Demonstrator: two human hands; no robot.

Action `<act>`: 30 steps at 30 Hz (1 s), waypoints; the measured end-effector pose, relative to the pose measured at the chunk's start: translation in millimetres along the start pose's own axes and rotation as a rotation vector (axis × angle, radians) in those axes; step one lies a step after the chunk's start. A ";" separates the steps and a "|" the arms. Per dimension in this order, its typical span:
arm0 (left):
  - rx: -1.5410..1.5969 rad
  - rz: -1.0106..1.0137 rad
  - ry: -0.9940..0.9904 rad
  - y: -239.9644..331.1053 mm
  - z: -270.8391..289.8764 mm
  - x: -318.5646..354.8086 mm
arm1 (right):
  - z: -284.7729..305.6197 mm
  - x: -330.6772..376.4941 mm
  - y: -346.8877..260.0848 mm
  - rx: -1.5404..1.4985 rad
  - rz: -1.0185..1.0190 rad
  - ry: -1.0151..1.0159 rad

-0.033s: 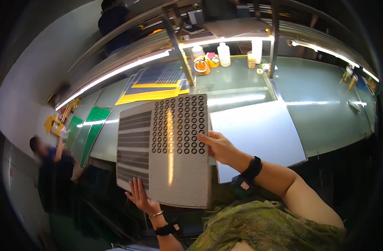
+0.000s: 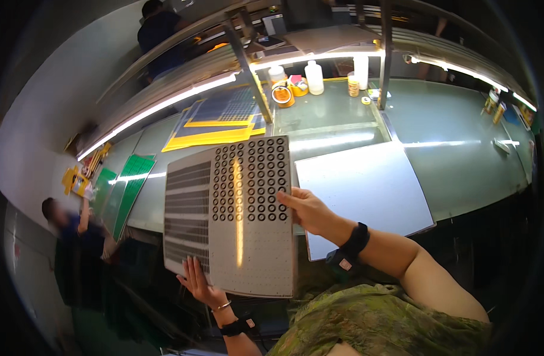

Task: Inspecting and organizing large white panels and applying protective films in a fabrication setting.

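Head view, item one: a grey rectangular panel (image 2: 233,216), printed with rows of small black rings on its upper right part and banded stripes down its left side, held up in front of me above the near edge of the workbench (image 2: 462,160). My left hand (image 2: 197,282) supports its lower edge from beneath, fingers spread flat against the face near the bottom left corner, thumb hidden behind. My right hand (image 2: 307,209) pinches the right edge about halfway up, fingers curled onto the front. Both wrists carry dark bands. Item two: a plain pale sheet (image 2: 367,190) lying flat on the bench, just right of the panel and partly behind it. Item three: yellow-bordered sheets (image 2: 215,124) further back on the left; green sheets (image 2: 126,184) beyond them. Item four: white bottles (image 2: 313,77) and tape rolls (image 2: 284,95) by the bench's rear upright. Another person (image 2: 76,231) stands at far left, blurred.
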State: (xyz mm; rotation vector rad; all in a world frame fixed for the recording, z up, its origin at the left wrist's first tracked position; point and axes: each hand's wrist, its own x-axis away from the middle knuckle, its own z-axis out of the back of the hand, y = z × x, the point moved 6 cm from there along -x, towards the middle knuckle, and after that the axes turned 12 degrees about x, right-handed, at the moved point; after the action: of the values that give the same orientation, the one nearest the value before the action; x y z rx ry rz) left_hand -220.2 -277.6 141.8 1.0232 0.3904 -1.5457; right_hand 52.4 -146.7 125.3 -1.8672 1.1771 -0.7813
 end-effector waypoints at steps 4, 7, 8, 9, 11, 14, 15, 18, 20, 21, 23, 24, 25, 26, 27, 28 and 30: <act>-0.007 -0.055 0.076 2.5 19.1 -5.2 | -23.8 2.1 -16.0 0.022 -0.002 -0.069; 0.077 -0.149 0.172 -17.9 43.4 -9.6 | -69.8 22.1 -60.6 -0.095 0.084 -0.370; 0.069 0.086 0.222 -66.5 55.1 1.5 | -75.6 23.6 -68.4 -0.099 0.090 -0.380; 0.058 0.323 0.273 -98.3 65.3 11.9 | -83.9 26.7 -83.0 0.189 0.326 -0.412; 0.082 0.186 0.439 -29.3 81.9 -25.9 | -87.4 30.3 -86.8 0.479 0.558 -0.429; 0.373 0.434 0.527 -6.3 76.3 -30.3 | -98.0 35.1 -33.0 1.264 0.752 -0.455; 0.642 0.493 0.594 -6.9 70.4 -30.1 | -98.7 38.5 -10.8 1.405 0.840 -0.452; 1.100 0.672 0.658 -18.6 57.8 -17.0 | -105.0 42.9 37.5 1.615 0.873 -0.534; 1.328 0.847 0.620 -24.1 39.1 -4.6 | -101.3 47.4 58.9 1.730 0.868 -0.581; 1.340 0.901 0.601 -22.5 28.4 -0.8 | -97.0 51.3 62.6 1.722 0.853 -0.588; 1.309 0.989 0.682 -39.2 16.1 20.6 | -94.8 60.0 69.3 1.722 0.850 -0.613; 1.344 1.031 0.685 -43.3 6.7 31.4 | -92.1 62.1 73.3 1.721 0.850 -0.612; 1.385 1.074 0.684 -46.3 -0.8 41.7 | -89.8 64.4 76.5 1.725 0.845 -0.606; 1.368 1.066 0.721 -51.9 -1.9 51.8 | -89.2 66.1 80.9 1.732 0.844 -0.621; 1.413 1.121 0.690 -54.8 -9.1 60.7 | -89.0 68.4 86.5 1.726 0.860 -0.648; 1.462 1.176 0.654 -57.4 -14.5 67.9 | -88.7 69.4 94.1 1.710 0.858 -0.697; 1.472 1.213 0.649 -62.3 -16.9 78.3 | -89.5 71.1 100.5 1.661 0.858 -0.770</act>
State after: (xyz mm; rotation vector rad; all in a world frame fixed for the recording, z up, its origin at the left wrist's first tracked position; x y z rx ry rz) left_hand -265.8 -297.9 53.4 2.2470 -1.0028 -0.1061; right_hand -37.5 -264.7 91.1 -0.1040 0.3430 -0.2185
